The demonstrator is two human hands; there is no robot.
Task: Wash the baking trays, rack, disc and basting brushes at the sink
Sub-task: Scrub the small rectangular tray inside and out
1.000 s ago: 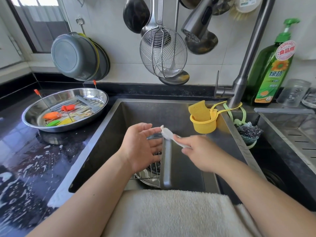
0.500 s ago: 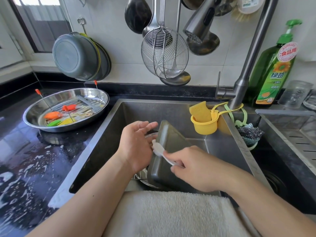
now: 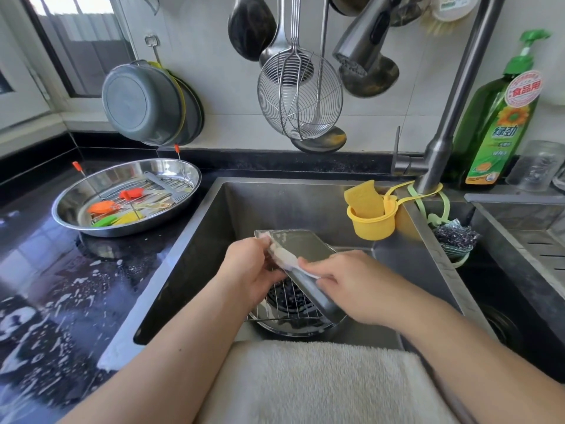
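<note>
A grey rectangular baking tray (image 3: 302, 246) is tilted over the sink (image 3: 305, 203), its inner face toward me. My left hand (image 3: 247, 270) grips its left edge. My right hand (image 3: 351, 283) holds a white soapy cloth (image 3: 286, 258) pressed against the tray's left rim. Below the tray, a wire rack (image 3: 284, 304) lies on a round metal disc (image 3: 293, 327) at the sink bottom. On the left counter a round steel pan (image 3: 128, 197) holds a rack and the coloured basting brushes (image 3: 104, 206).
A white towel (image 3: 321, 381) drapes the sink's front edge. The faucet (image 3: 443, 117) rises at right, beside a green soap bottle (image 3: 501, 117) and a yellow sponge cup (image 3: 371, 215). A wire skimmer (image 3: 299, 93) and ladles hang above. The left counter (image 3: 61, 301) is wet and soapy.
The tray has turned from edge-on to tilted flat with its inside facing me. My right hand with the cloth has moved onto the tray's left rim, and my left hand now grips the edge.
</note>
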